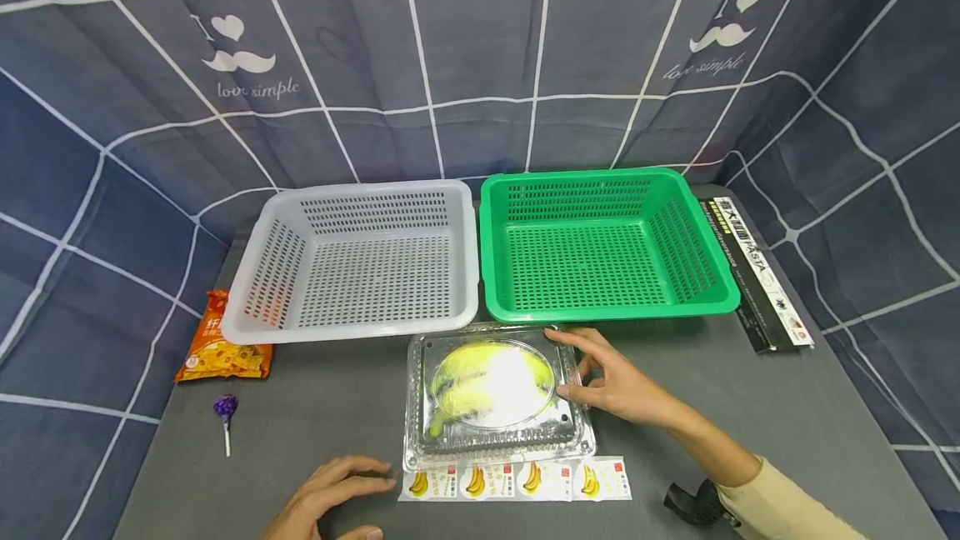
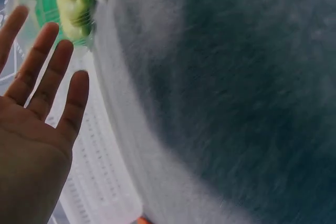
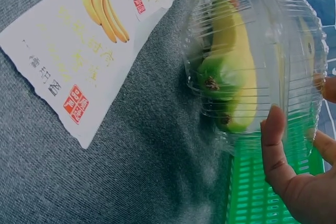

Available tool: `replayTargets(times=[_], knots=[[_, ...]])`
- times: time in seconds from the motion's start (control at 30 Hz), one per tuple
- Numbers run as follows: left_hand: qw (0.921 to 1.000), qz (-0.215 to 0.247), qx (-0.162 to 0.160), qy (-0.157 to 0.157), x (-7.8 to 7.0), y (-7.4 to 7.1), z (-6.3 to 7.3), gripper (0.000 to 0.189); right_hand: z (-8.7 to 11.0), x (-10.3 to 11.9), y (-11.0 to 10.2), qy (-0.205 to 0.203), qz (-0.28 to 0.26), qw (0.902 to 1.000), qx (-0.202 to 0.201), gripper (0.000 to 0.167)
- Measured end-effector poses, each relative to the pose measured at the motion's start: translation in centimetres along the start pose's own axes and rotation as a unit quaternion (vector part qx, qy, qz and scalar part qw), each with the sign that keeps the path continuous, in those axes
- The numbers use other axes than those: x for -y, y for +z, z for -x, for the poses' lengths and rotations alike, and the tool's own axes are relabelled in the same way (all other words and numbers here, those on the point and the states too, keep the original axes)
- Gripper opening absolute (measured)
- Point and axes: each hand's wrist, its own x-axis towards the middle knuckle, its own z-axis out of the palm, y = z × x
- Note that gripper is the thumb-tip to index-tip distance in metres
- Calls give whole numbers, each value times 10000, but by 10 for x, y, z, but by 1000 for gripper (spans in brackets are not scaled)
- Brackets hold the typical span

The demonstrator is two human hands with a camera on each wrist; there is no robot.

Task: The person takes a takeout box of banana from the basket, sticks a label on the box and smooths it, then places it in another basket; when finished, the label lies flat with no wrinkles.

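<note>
A clear plastic clamshell box (image 1: 502,448) lies in front of the two baskets, with bananas (image 1: 465,377) visible through its lid. My right hand (image 1: 622,382) grips the box's right edge, thumb on the near part and index finger by the far corner. In the right wrist view, the bananas' green-tipped ends (image 3: 220,80) show behind the ribbed plastic. A strip of white banana stickers (image 1: 513,480) lies along the box's near side. My left hand (image 1: 326,498) is just left of that strip, holding nothing; its fingers (image 2: 47,69) are spread in the left wrist view.
Behind the box stand a white basket (image 1: 352,332) and a green basket (image 1: 607,311), side by side. An orange snack bag (image 1: 225,352) and a purple lollipop (image 1: 225,408) lie at left. A black-and-white pasta box (image 1: 757,273) lies at right. Grey patterned curtains (image 1: 480,48) enclose the table.
</note>
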Motion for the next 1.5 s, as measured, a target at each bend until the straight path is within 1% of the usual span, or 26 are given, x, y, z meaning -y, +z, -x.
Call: replayTargets(times=[0.03,0.1,0.13,0.17,0.2,0.27,0.33,0.43,0.53,0.57,0.63,0.77,0.9,1.03,1.13,1.33,1.5], knots=[[9999,112,76,104,2,1,0,47,-1,0,0,-3,-8,10000,-9,71],[9982,310,285,416,7,5,-2,39,-1,0,0,-2,-1,10000,-42,70],[9969,361,424,559,9,7,-3,37,-1,0,0,3,3,10000,-51,70],[9947,400,539,773,11,11,-4,37,-1,0,0,13,4,10000,-53,70],[9931,376,631,918,13,14,-5,39,-1,0,0,17,7,10000,-52,71],[9921,111,700,1033,15,21,-4,44,0,0,1,29,5,10000,-42,71],[9926,-269,732,932,14,27,-2,46,1,-1,1,28,-3,10000,-41,70],[9925,-733,821,537,14,33,1,47,1,-1,2,22,-19,10000,-46,70],[9921,-753,1000,83,14,35,2,50,2,-2,2,22,-27,10000,-55,70],[9919,-747,1029,-23,14,34,3,50,2,-2,2,27,-35,10000,-54,70],[9914,-794,1037,-126,15,34,3,50,2,-2,2,38,-39,10000,-42,70],[9915,-950,890,-25,16,32,5,51,2,-3,2,46,-45,10000,-17,70],[9943,-712,789,77,18,30,6,49,2,-3,1,20,-46,10000,-29,70],[9949,-534,847,93,21,29,6,48,2,-2,1,44,-58,10000,-31,70],[9949,-452,902,47,23,28,6,48,2,-2,1,81,-83,9999,-17,70],[9957,-344,848,113,25,27,8,46,1,-1,0,95,-127,9999,16,71],[9951,-192,967,90,27,26,8,47,0,-2,0,64,-209,9998,7,71]])
